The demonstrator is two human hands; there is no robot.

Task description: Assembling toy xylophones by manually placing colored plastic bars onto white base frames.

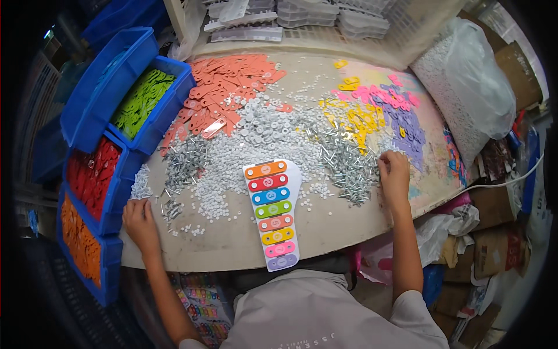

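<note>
A white toy xylophone lies on the table in front of me, with several coloured bars across it. White caps show at the ends of the upper bars; the lowest bars show small dark or metallic spots there. My left hand rests at the left edge, fingertips curled at a small heap of white plastic pieces. On the other side, my right hand has its fingers bunched at another white heap, beside a pile of metal pins. What either hand pinches is too small to make out.
Blue bins with green, red and orange bars line the left. Loose coral bars, white washers, yellow bars and purple bars cover the far table. A bulging clear bag stands at right, below a crate.
</note>
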